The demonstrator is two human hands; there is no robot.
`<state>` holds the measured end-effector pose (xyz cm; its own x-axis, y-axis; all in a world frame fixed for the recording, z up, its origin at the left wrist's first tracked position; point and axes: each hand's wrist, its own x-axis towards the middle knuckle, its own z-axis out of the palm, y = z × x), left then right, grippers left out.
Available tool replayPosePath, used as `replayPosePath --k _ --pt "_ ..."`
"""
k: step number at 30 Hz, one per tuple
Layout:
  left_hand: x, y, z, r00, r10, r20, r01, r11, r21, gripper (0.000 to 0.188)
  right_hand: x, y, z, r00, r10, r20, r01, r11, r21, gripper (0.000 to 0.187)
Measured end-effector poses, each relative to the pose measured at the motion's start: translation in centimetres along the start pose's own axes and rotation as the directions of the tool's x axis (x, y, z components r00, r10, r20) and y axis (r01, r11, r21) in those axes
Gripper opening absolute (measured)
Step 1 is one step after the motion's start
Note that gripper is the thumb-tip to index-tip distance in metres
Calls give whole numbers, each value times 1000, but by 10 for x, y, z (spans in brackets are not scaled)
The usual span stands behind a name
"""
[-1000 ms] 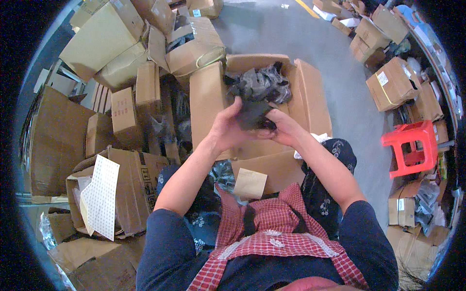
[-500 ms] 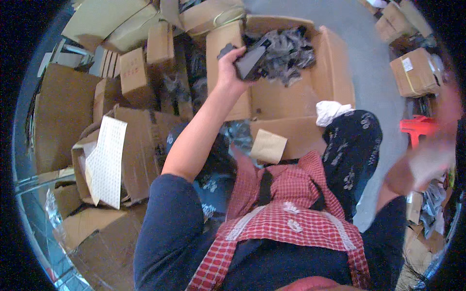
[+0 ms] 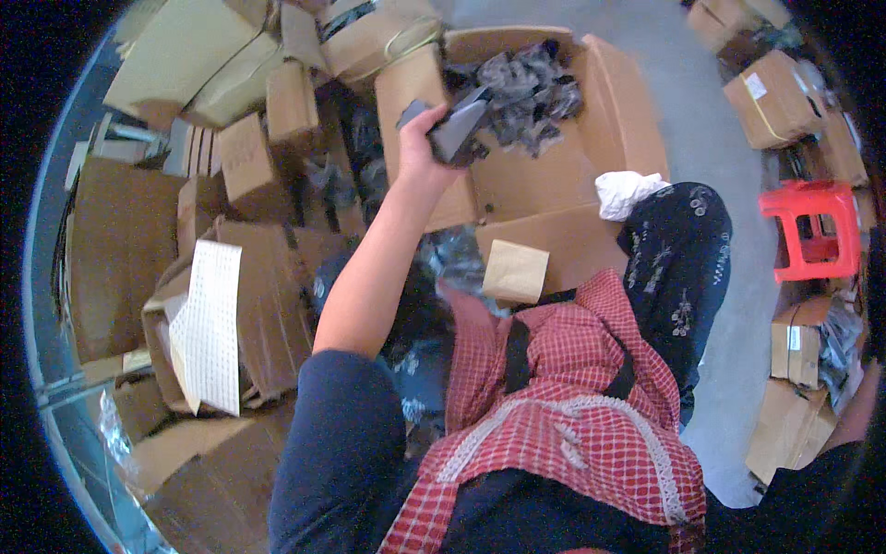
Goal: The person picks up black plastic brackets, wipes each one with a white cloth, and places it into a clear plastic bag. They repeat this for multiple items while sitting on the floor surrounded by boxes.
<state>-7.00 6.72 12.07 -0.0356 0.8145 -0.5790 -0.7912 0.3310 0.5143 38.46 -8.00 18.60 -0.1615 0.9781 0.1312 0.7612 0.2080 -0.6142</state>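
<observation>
Gripping the part (image 3: 459, 129) in our left hand (image 3: 426, 152), we are holding it over the left flap (image 3: 415, 83) of the open box (image 3: 544, 189), near its far end. It is showing a smooth, dark grey face with straight edges, and a darker portion is sticking out to the left of our thumb; we are not managing to tell whether this is one piece or several. Our thumb and fingers are clamping on it and hiding its middle. Our right forearm (image 3: 858, 406) is running off at the right rim, leaving the right hand out of view, so we are not able to tell how its fingers are set. Crumpled black plastic (image 3: 531, 92) is crowding the far end of the box, just beside the part. The near flap (image 3: 577, 245) is lying between our lap and the box's floor, with a beige packet (image 3: 515, 270) beside it and a white bundle (image 3: 628, 194) resting by our right knee (image 3: 683, 231). A white sheet (image 3: 217, 323) is leaning on a carton (image 3: 272, 314) at left, while a red stool (image 3: 812, 231) is standing at right.
</observation>
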Motion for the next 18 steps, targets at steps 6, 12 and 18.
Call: replayPosePath --k 6,12,18 --pt "-7 6 -15 988 80 132 -76 997 -35 24 -4 -5 18 996 37 81 -40 999 35 29" --pt "-34 6 -25 991 107 77 -101 992 -73 38 -1 -5 31 987 83 137 -96 991 91 28" --pt "-34 -4 -39 986 165 -10 -166 985 -54 46 -9 -20 17 991 120 58 -128 979 160 28"
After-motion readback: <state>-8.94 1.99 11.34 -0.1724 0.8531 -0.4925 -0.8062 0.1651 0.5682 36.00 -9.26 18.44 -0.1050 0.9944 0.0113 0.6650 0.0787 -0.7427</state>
